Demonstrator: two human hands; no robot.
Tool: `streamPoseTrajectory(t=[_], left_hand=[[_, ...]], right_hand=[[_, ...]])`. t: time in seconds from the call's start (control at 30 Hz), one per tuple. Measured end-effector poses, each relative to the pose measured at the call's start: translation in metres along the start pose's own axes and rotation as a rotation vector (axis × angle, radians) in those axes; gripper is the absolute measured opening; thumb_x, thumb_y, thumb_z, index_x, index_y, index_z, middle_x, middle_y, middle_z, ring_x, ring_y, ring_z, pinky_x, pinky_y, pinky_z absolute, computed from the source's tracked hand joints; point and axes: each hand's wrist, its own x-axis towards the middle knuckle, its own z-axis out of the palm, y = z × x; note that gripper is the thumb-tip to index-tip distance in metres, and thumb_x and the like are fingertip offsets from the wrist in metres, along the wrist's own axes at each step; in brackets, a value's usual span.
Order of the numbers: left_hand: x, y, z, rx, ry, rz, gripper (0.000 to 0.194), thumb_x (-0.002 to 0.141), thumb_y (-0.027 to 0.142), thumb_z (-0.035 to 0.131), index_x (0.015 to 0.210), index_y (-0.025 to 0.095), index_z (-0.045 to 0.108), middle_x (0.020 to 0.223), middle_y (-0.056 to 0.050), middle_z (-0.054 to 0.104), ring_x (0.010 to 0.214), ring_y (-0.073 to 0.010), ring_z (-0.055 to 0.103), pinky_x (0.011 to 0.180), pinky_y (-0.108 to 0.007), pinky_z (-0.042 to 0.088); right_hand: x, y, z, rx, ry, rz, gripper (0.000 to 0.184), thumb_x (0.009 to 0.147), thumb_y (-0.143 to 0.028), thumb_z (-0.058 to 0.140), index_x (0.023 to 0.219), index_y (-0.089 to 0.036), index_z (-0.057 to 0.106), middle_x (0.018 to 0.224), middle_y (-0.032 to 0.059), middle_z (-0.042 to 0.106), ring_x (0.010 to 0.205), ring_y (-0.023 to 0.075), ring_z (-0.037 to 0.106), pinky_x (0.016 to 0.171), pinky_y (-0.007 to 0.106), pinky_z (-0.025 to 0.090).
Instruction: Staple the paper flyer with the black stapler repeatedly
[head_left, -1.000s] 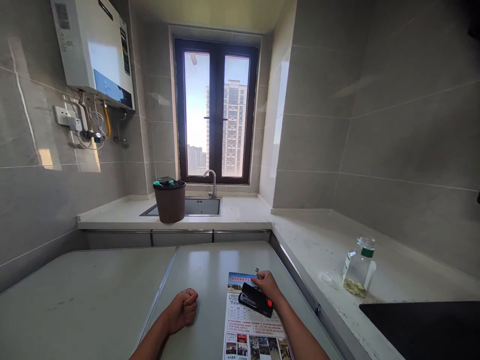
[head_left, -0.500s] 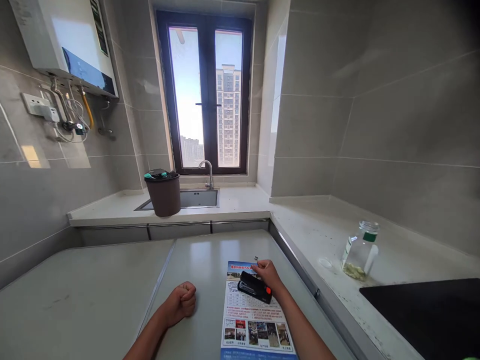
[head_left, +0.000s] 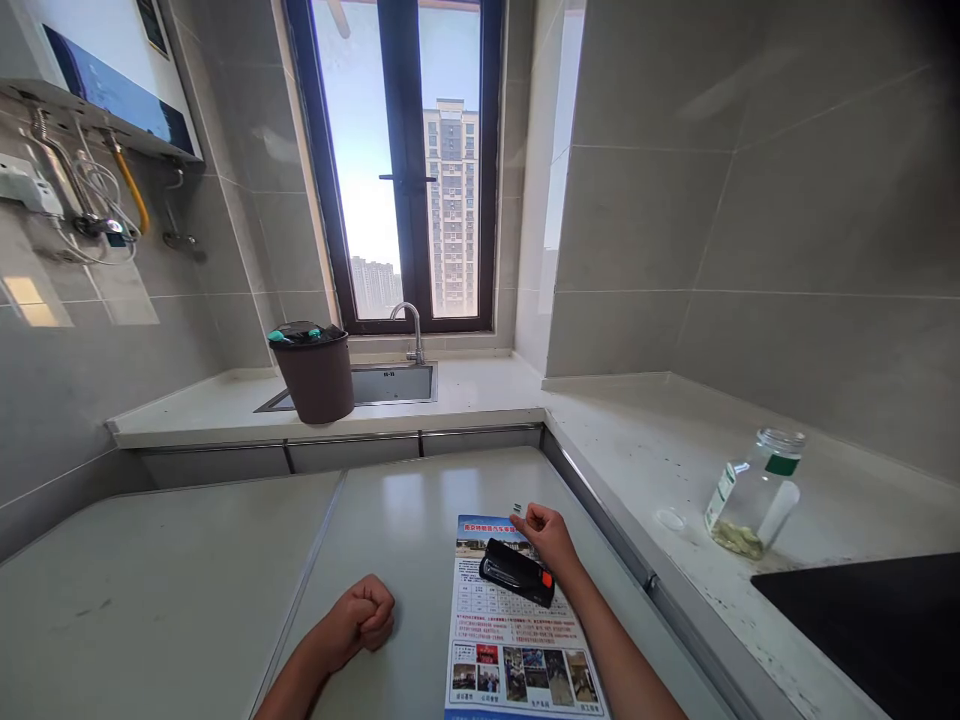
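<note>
My left hand is closed in a fist on the pale tabletop, left of a printed flyer. At the flyer's upper right corner is my right hand, thumb and finger pinched together; what they hold, if anything, is too small to make out. Tiny metallic pieces, perhaps staples, show just beyond those fingertips. A black stapler with a red part lies slanted across the flyer's upper half, below the right hand's fingers.
Along the right runs a white counter with a glass jar, a clear round lid and a black panel. At the back, a brown bin stands partly over the sink, near the faucet.
The view has shifted, so the room appears higher and wider apart. The right hand's fingertips have moved slightly up and right from the stapler. My left fist stays in place.
</note>
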Motion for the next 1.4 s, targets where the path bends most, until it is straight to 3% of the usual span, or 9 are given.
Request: streamPoseTrajectory(t=[0.2, 0.3, 0.4, 0.5, 0.67, 0.9, 1.1, 1.27, 1.4], left_hand=[[-0.001, 0.005, 0.004, 0.034, -0.057, -0.019, 0.010, 0.047, 0.014, 0.041, 0.041, 0.022, 0.037, 0.037, 0.006, 0.025, 0.036, -0.0067, 0.016, 0.042, -0.024, 0.015], [-0.001, 0.003, 0.002, 0.028, -0.056, -0.024, 0.010, 0.048, 0.014, 0.042, 0.042, 0.022, 0.038, 0.037, 0.006, 0.027, 0.036, -0.0068, 0.016, 0.042, -0.024, 0.016], [0.000, 0.002, 0.000, 0.025, -0.055, -0.019, 0.010, 0.048, 0.014, 0.043, 0.042, 0.021, 0.039, 0.037, 0.006, 0.027, 0.036, -0.0070, 0.017, 0.042, -0.024, 0.015], [0.000, 0.002, 0.000, 0.018, -0.053, -0.008, 0.010, 0.049, 0.014, 0.043, 0.043, 0.021, 0.039, 0.037, 0.005, 0.027, 0.036, -0.0076, 0.019, 0.042, -0.024, 0.016], [0.000, 0.003, 0.001, 0.009, -0.063, -0.009, 0.012, 0.048, 0.013, 0.044, 0.042, 0.022, 0.037, 0.037, 0.006, 0.027, 0.035, -0.0073, 0.017, 0.042, -0.024, 0.016], [0.001, 0.005, 0.000, 0.011, -0.073, -0.016, 0.013, 0.048, 0.013, 0.044, 0.042, 0.021, 0.037, 0.037, 0.006, 0.025, 0.036, -0.0068, 0.016, 0.043, -0.024, 0.015], [0.001, 0.006, 0.000, 0.001, -0.069, -0.013, 0.014, 0.050, 0.011, 0.046, 0.042, 0.020, 0.037, 0.039, 0.006, 0.026, 0.037, -0.0066, 0.017, 0.044, -0.023, 0.016], [-0.003, 0.005, -0.014, -0.249, -0.003, 0.110, 0.033, 0.050, 0.010, 0.054, 0.041, 0.021, 0.024, 0.038, 0.008, 0.017, 0.036, -0.0057, 0.015, 0.042, -0.021, 0.018], [-0.021, 0.021, -0.030, -0.471, 0.250, 0.287, 0.052, 0.055, 0.009, 0.064, 0.048, 0.020, 0.014, 0.044, 0.007, 0.014, 0.039, -0.0089, 0.025, 0.044, -0.023, 0.032]], right_hand=[[-0.002, -0.002, -0.007, -0.322, 0.012, -0.147, 0.016, 0.077, -0.036, 0.074, 0.081, -0.022, 0.067, 0.097, 0.0068, 0.057, 0.098, 0.0265, 0.051, 0.091, 0.037, 0.042], [-0.002, 0.003, -0.006, -0.577, -0.015, -0.134, 0.020, 0.080, -0.035, 0.073, 0.098, -0.025, 0.071, 0.118, 0.0101, 0.057, 0.111, 0.0303, 0.049, 0.097, 0.041, 0.041], [-0.002, 0.009, -0.004, -0.688, -0.105, -0.096, 0.031, 0.084, -0.039, 0.068, 0.113, -0.028, 0.069, 0.132, 0.0107, 0.055, 0.122, 0.0319, 0.047, 0.099, 0.043, 0.041], [-0.002, 0.013, -0.002, -0.704, -0.191, -0.108, 0.030, 0.088, -0.040, 0.063, 0.115, -0.027, 0.068, 0.129, 0.0099, 0.059, 0.120, 0.0293, 0.051, 0.099, 0.040, 0.042], [0.000, 0.014, -0.002, -0.697, -0.200, -0.132, 0.032, 0.090, -0.037, 0.059, 0.118, -0.024, 0.068, 0.134, 0.0108, 0.058, 0.122, 0.0283, 0.052, 0.101, 0.040, 0.043], [0.001, 0.015, 0.004, -0.695, -0.389, -0.110, 0.058, 0.098, -0.048, 0.045, 0.153, -0.027, 0.042, 0.164, 0.0054, 0.031, 0.151, 0.0244, 0.027, 0.123, 0.049, 0.018], [0.003, 0.007, 0.013, -0.698, -0.474, -0.107, 0.059, 0.101, -0.049, 0.040, 0.156, -0.030, 0.037, 0.163, 0.0047, 0.033, 0.152, 0.0233, 0.026, 0.124, 0.051, 0.014], [0.001, -0.015, 0.045, -0.681, -0.517, -0.143, 0.058, 0.101, -0.044, 0.043, 0.157, -0.029, 0.036, 0.164, 0.0047, 0.031, 0.153, 0.0259, 0.024, 0.124, 0.056, 0.011], [-0.003, -0.041, 0.103, -0.635, -0.512, -0.192, 0.056, 0.103, -0.040, 0.039, 0.157, -0.027, 0.035, 0.164, 0.0042, 0.030, 0.153, 0.0277, 0.023, 0.123, 0.060, 0.011]])
